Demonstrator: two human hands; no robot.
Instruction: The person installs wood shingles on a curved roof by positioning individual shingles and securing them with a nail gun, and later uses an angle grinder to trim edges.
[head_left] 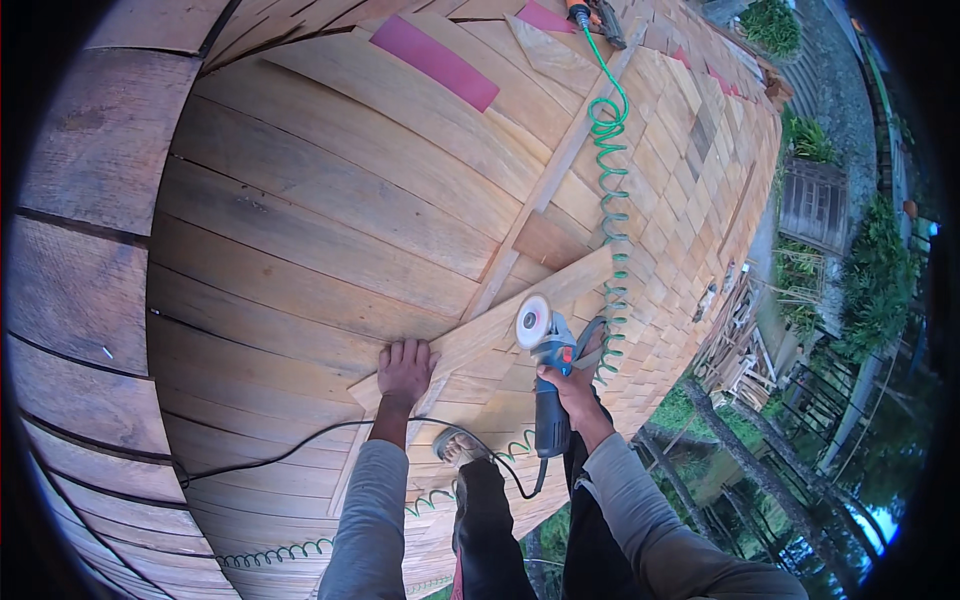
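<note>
My left hand [405,368] lies flat, fingers spread, pressing down the near end of a loose wooden board [490,322] that runs from there toward 2 o'clock across the shingled roof [330,200]. My right hand [568,385] is wrapped tight round the body of a blue angle grinder [548,375], its disc [533,321] sitting at the board's lower edge, roughly mid-length.

I judge the board stiff and fairly light, likely to skid on the slope unless pinned, so a flat palm near the end suits it. The grinder looks heavy and top-loaded (best gripped at the body, behind the guard).

A black power cord [290,452] trails off to 8 o'clock, and a green coiled hose [610,160] climbs toward 12, just beside the board's far end. My shoe [455,445] rests between the arms. Open planks spread from 9 to 12 o'clock; at 3 to 5 o'clock the roof ends, with trees and ground well below.
</note>
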